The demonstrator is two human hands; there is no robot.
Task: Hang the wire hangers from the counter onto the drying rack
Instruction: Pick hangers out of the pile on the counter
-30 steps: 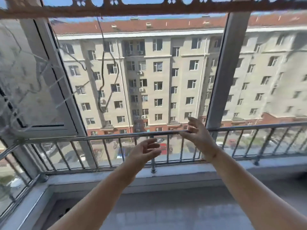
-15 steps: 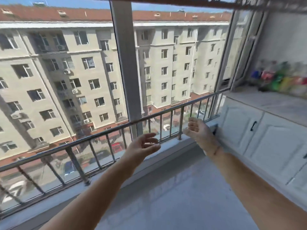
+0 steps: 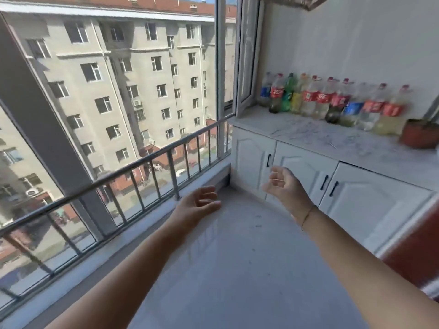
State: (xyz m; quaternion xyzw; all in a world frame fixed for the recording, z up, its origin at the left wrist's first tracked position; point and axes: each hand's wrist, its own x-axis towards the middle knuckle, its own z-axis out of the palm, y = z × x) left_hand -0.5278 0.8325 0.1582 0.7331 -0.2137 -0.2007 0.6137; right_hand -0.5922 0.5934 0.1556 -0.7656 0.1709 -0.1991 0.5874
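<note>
Several thin wire hangers (image 3: 306, 132) lie flat in a loose spread on the pale counter (image 3: 380, 160), faint and blurred. My left hand (image 3: 197, 205) reaches forward over the floor, palm up, fingers apart, holding nothing. My right hand (image 3: 283, 184) is raised in front of the white cabinet doors, fingers loosely curled and apart, also holding nothing. Both hands are well short of the hangers. A brown edge at the top right (image 3: 308, 2) may be part of the drying rack; I cannot tell.
A row of plastic bottles (image 3: 332, 103) lines the wall at the back of the counter, with a red-brown pot (image 3: 418, 134) at its right end. White cabinets (image 3: 304, 172) stand below. A metal railing (image 3: 142, 167) runs along the window on the left. An open window sash (image 3: 247, 62) overhangs the counter's left end.
The view has swung right, from the window and railing to the counter and cabinets. Both hands stayed out in front, open, and dropped slightly lower.
</note>
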